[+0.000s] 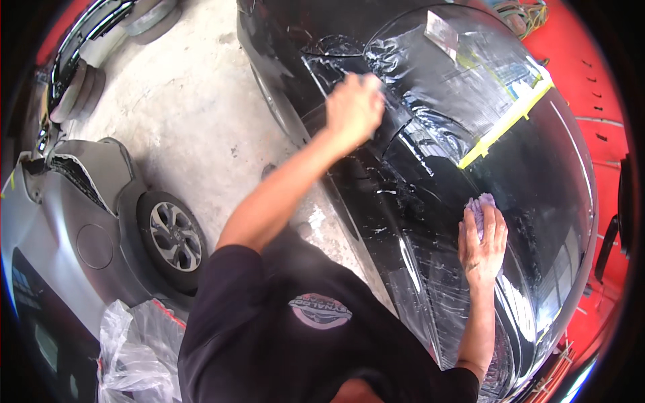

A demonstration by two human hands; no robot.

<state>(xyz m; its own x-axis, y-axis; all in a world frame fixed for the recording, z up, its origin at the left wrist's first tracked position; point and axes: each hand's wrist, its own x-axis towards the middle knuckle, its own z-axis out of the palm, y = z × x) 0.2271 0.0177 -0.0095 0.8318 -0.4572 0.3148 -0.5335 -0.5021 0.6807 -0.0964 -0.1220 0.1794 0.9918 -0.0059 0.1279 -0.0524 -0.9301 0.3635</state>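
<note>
My left hand (355, 111) is raised over the side of a black car (537, 168), its fingers closed. Motion blurs it, and whatever it may hold cannot be made out. Farther right, my right hand (485, 248) presses a crumpled purple cloth (479, 205) against the dark car body, fingers wrapped over it. Clear plastic film (430, 127) lies wrinkled across the panels and window beyond my hands. A strip of yellow masking tape (507, 127) edges the glass. White streaks, perhaps foam or polish, mark the panel near my left hand.
A grey car (80, 201) with a black wheel (173, 235) stands on my left. Clear plastic sheeting (138, 349) hangs beside it. Stacked tyres (80, 94) are at the far left on the concrete floor (195, 101). A red wall (584, 80) runs along the right.
</note>
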